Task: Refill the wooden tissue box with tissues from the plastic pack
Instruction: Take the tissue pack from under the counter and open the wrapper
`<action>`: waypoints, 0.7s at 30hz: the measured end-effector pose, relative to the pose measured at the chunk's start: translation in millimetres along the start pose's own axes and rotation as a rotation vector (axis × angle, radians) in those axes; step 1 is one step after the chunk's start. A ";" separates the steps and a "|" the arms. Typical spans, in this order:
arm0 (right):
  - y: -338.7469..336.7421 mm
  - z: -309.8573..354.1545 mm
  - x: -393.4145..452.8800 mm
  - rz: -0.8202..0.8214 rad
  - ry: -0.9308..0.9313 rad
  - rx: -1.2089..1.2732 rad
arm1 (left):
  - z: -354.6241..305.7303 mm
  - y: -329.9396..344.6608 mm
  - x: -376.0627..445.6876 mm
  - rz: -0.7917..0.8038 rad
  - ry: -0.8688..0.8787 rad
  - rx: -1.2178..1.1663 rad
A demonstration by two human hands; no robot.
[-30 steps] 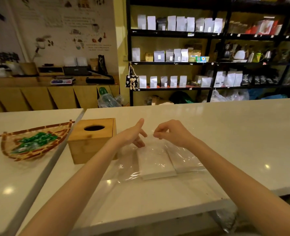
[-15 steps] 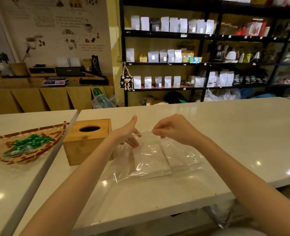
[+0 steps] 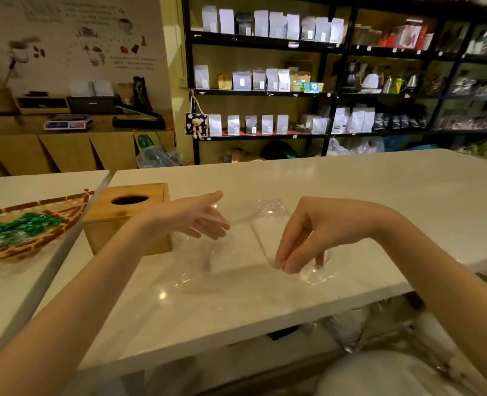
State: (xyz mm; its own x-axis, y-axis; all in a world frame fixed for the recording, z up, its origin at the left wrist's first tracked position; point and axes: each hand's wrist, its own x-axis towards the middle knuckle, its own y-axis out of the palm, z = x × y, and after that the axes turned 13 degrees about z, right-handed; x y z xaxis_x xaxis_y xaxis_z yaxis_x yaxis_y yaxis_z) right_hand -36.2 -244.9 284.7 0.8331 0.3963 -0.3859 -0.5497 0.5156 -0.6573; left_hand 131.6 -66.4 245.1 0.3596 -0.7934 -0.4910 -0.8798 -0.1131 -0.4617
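The wooden tissue box [image 3: 128, 224] stands on the white table [image 3: 351, 195], left of centre, with its oval slot on top and no tissue showing in it. Just right of it lies the clear plastic pack [image 3: 271, 215], blurred, with white tissue stacks [image 3: 236, 252] inside. My left hand [image 3: 199, 220] reaches across in front of the box, fingers straight and apart, its tips against the pack's left film. My right hand [image 3: 302, 238] hangs over the pack's right side with fingers pointing down, pinching the film near the table.
A woven basket [image 3: 51, 207] holding green wrapped sweets [image 3: 22, 227] sits on the neighbouring table at the left, across a narrow gap. The table's front edge runs close below my forearms. Dark shelves with pouches fill the back wall.
My right hand has dropped and turned fingers-down onto the pack's right side. My left hand has gone from a pinch to flat, straight fingers. The pack's far end has lifted.
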 end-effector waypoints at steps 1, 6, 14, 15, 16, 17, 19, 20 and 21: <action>6.2 -0.6 -1.1 0.049 0.009 -0.024 | -3.6 10.8 -3.0 -0.019 -0.009 0.043; 33.0 -2.7 -3.7 0.219 0.106 -0.092 | -8.3 75.5 0.5 -0.215 -0.111 0.483; 34.2 0.7 -25.6 0.131 0.076 -0.062 | 14.7 114.4 16.6 -0.320 -0.143 0.736; 31.9 -3.2 -25.2 0.059 0.067 -0.051 | 16.0 116.2 17.2 -0.318 -0.151 0.737; 30.2 -9.7 -22.6 -0.027 0.088 -0.070 | 16.7 117.3 17.7 -0.321 -0.154 0.734; 29.3 -17.8 -17.7 -0.114 0.144 -0.111 | 16.8 118.2 18.1 -0.327 -0.152 0.727; 31.8 -34.8 -3.8 -0.215 0.309 -0.173 | 16.6 118.7 19.5 -0.337 -0.143 0.709; 34.6 -42.5 4.0 -0.212 0.373 -0.170 | 17.5 117.7 21.6 -0.339 -0.141 0.705; 37.0 -49.7 12.3 -0.197 0.414 -0.161 | 18.0 115.9 24.2 -0.342 -0.139 0.706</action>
State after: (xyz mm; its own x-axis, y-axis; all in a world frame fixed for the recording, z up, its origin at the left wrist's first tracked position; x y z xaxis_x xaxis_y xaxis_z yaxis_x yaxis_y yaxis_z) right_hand -43.3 -258.7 223.4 0.8928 -0.0497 -0.4478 -0.3898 0.4132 -0.8230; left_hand 43.9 -87.9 166.4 0.6505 -0.6959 -0.3041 -0.3260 0.1057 -0.9394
